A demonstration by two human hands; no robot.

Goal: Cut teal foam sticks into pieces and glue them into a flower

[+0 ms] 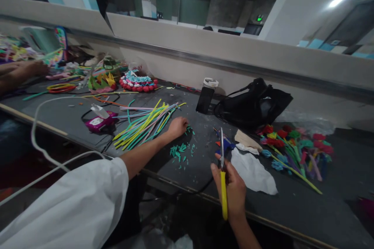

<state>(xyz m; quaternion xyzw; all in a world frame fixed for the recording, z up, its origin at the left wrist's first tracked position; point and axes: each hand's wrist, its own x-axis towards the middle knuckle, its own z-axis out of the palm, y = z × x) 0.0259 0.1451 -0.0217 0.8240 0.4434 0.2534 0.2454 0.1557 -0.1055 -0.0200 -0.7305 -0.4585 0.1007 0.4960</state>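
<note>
Evidently trimming work, judging by scraps. Far left, co-worker's hand (36,69). Next, purple tissue pack (101,123), pale label, lettering unreadable. Chenille stems (143,126) lie beside your left forearm. Your left hand (177,127): fingers bunched at green clippings (179,150); cannot tell whether they pinch any. Step looks like gathering scraps. Black tumbler (204,99), no legible brand. Your right hand (236,187): fingers curled around yellow-handled scissors (223,192), blades pointing away; further cutting would call for resettling handles. Chenille flowers (302,148) farther right.
</note>
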